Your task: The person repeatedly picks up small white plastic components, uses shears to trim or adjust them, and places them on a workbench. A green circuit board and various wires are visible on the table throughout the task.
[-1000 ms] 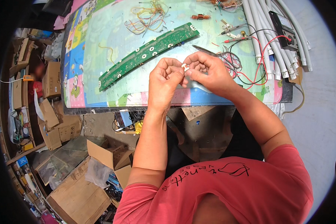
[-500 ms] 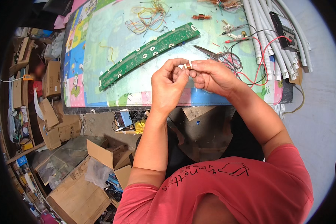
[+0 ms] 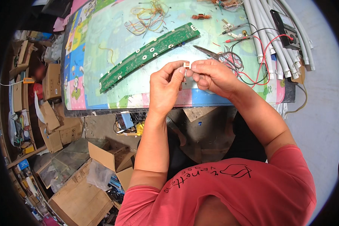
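Over the near part of the table, my two hands meet around a small white bobbin wound with copper-coloured wire (image 3: 187,65). My left hand (image 3: 165,83) pinches it between thumb and forefinger from the left. From the right, my right hand (image 3: 214,76) has its thumb and fingertips closed on the other side, its remaining fingers curled. Beyond the hands, a long green circuit board (image 3: 148,56) lies slantwise on the mat. A pair of dark scissors (image 3: 210,53) rests just past my right hand, partly among coiled wires.
A tangle of thin wires (image 3: 148,18) and a copper-wound coil (image 3: 201,16) lie at the back. To the right are red and black probes (image 3: 237,39), a meter (image 3: 286,30) and grey corrugated tubes (image 3: 265,37). Cardboard boxes (image 3: 81,188) stand on the floor to the left.
Both hands have shifted slightly left, and the bobbin has been turned between the fingertips so more of its white end shows. The things on the table look unmoved.
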